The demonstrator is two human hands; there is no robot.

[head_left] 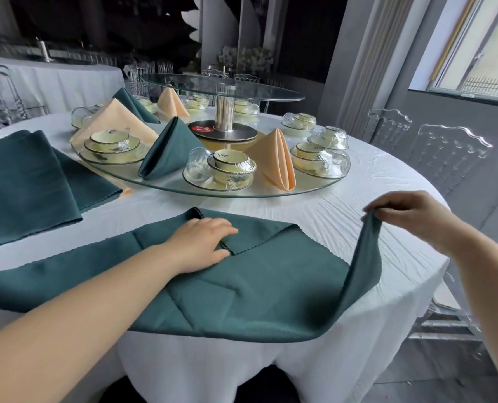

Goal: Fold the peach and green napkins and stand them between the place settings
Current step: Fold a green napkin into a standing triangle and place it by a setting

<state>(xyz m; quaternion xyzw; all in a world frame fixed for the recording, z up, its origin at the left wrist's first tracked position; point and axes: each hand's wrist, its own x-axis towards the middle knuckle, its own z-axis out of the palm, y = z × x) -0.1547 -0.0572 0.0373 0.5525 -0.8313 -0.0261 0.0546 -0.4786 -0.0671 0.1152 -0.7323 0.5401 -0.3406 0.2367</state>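
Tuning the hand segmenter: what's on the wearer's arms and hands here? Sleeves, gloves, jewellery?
Nothing worn shows. Left hand and right hand are ungloved, with no rings, watch or bracelet visible; both forearms are bare to the frame edge, no sleeve in view.

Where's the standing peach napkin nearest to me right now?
In the head view, the peach napkin stands right of centre on the glass turntable, between the front-centre place setting and the right place setting.

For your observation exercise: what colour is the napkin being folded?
The napkin is dark green; head view.
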